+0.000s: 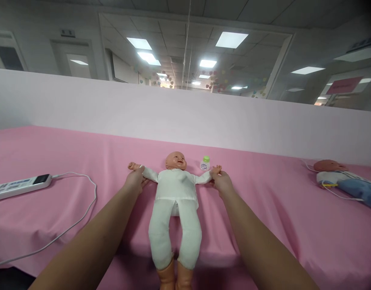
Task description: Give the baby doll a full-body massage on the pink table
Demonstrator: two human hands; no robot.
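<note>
A baby doll [177, 185] with a cloth body in white lies on its back, its arms stretched out to both sides and its feet toward me. My left hand [136, 180] is closed around the doll's arm at the wrist on the left side. On the other side, my right hand [222, 182] grips the doll's other wrist, thumb on top. Just behind that wrist stands a small clear bottle [205, 164] with a green cap and a printed label. My fingers' undersides are partly hidden beneath the doll's arms.
Pink cloth [112, 153] covers the table. A white power strip [20, 186] lies at the left, its cable [93, 201] curving toward me. A second doll [348, 181] in blue lies far right, with a thin tube. Behind rises a low white wall [173, 114] below glass.
</note>
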